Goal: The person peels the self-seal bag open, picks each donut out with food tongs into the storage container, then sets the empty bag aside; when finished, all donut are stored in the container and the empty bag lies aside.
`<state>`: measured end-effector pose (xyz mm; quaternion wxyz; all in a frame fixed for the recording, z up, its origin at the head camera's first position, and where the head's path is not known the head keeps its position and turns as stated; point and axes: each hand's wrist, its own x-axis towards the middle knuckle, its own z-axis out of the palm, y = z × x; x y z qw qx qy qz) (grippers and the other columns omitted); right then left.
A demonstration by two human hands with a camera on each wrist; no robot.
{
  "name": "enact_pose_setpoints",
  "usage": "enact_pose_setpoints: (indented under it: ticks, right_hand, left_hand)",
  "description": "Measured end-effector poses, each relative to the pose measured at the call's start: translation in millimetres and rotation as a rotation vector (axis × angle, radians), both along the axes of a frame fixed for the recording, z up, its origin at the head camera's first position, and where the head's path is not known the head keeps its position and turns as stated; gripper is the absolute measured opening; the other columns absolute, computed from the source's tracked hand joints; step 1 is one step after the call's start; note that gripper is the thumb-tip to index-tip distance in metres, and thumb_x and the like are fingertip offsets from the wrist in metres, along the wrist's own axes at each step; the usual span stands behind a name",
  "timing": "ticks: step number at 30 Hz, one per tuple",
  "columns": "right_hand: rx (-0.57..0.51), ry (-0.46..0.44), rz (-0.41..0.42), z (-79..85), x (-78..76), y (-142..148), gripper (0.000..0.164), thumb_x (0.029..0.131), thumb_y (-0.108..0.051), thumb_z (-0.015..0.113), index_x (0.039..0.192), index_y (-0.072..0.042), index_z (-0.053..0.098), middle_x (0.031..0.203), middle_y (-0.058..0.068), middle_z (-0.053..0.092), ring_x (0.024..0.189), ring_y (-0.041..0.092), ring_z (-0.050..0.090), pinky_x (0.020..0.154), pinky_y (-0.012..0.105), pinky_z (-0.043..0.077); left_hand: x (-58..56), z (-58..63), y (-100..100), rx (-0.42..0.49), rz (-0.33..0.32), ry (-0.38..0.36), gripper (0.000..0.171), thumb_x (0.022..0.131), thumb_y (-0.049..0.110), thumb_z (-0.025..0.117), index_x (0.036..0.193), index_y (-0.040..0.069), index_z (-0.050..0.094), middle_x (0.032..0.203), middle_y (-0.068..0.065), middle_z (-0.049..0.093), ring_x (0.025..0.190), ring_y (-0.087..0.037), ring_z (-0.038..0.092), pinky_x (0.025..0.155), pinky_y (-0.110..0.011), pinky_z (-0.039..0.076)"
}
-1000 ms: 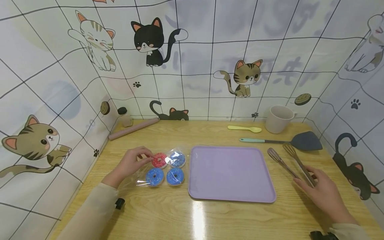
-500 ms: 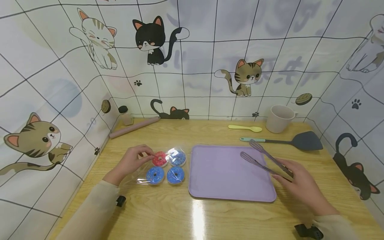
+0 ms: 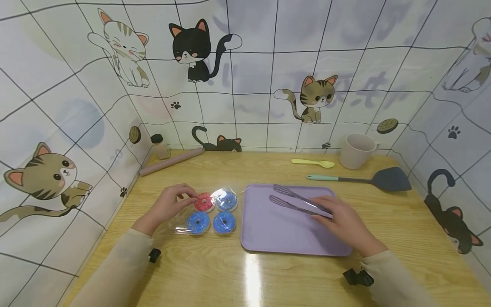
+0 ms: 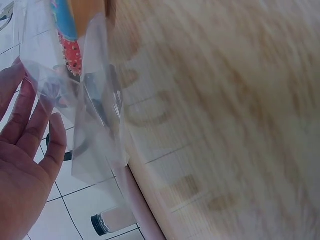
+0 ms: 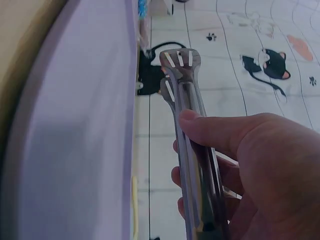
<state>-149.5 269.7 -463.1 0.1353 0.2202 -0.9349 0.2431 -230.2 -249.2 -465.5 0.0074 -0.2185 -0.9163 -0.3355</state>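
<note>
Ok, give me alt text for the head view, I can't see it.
The right hand holds metal tongs over a purple tray, while the left hand pinches a clear bag of one red donut and three blue donuts. Farther back on the table are a rolling pin, jar, yellow spoon, spatula and mug.

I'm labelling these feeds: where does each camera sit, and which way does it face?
Head: worn on the head, facing forward and down at the purple tray; sleeves, left hand and right hand show.
Left wrist: on that wrist, facing the clear bag; left hand shows.
Right wrist: on that wrist, facing along the tongs toward the printed wall; right hand shows.
Head and right wrist share tongs and purple tray.
</note>
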Motion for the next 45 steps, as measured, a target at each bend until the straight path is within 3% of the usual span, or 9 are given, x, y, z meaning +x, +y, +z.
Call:
enact_pose_setpoints:
  ticks: [9, 17, 25, 33, 45]
  right_hand:
    - [0.006, -0.011, 0.111, 5.2, -27.3, -39.9, 0.041, 0.092, -0.022, 0.08, 0.132, -0.018, 0.071, 0.129, 0.006, 0.072, 0.123, 0.03, 0.066, 0.102, 0.053, 0.052]
    - [0.051, -0.04, 0.121, -3.9, -41.6, -63.2, 0.038, 0.091, -0.02, 0.081, 0.128, -0.021, 0.073, 0.128, 0.005, 0.072, 0.12, 0.028, 0.067, 0.099, 0.051, 0.055]
    - [0.155, -0.021, 0.168, 0.1, -43.6, -82.2, 0.041, 0.091, -0.02, 0.081, 0.13, -0.017, 0.072, 0.131, 0.006, 0.071, 0.123, 0.028, 0.066, 0.102, 0.049, 0.054]
    - [0.182, -0.024, 0.192, -1.3, -45.6, -89.0, 0.047, 0.089, -0.023, 0.083, 0.134, -0.018, 0.07, 0.134, 0.006, 0.069, 0.125, 0.029, 0.064, 0.103, 0.049, 0.053]
    - [0.177, -0.129, 0.179, -0.6, -54.0, -103.6, 0.056, 0.09, -0.029, 0.082, 0.142, -0.02, 0.064, 0.144, 0.006, 0.063, 0.134, 0.029, 0.059, 0.111, 0.05, 0.048]
  left_hand:
    - [-0.1, 1.4, 0.4, 0.006, 0.001, 0.005, 0.006, 0.096, 0.023, 0.075, 0.101, 0.023, 0.078, 0.104, 0.01, 0.073, 0.099, -0.014, 0.066, 0.086, -0.039, 0.054]
    - [-2.6, 2.9, 1.2, 0.015, -0.016, 0.005, 0.006, 0.097, 0.02, 0.074, 0.102, 0.021, 0.078, 0.104, 0.01, 0.073, 0.1, -0.014, 0.066, 0.087, -0.046, 0.056]
    - [-3.7, 1.8, 0.5, 0.017, -0.02, 0.021, 0.007, 0.096, 0.019, 0.075, 0.1, 0.024, 0.079, 0.104, 0.011, 0.073, 0.099, -0.013, 0.066, 0.084, -0.043, 0.055]
    - [-2.1, 1.8, 1.6, 0.022, -0.013, 0.015, 0.007, 0.096, 0.02, 0.076, 0.1, 0.025, 0.079, 0.103, 0.011, 0.073, 0.1, -0.013, 0.067, 0.085, -0.042, 0.055]
    - [0.1, 4.2, 0.2, 0.014, -0.01, 0.02, 0.008, 0.096, 0.019, 0.075, 0.103, 0.017, 0.079, 0.103, 0.011, 0.074, 0.098, -0.012, 0.067, 0.082, -0.037, 0.054]
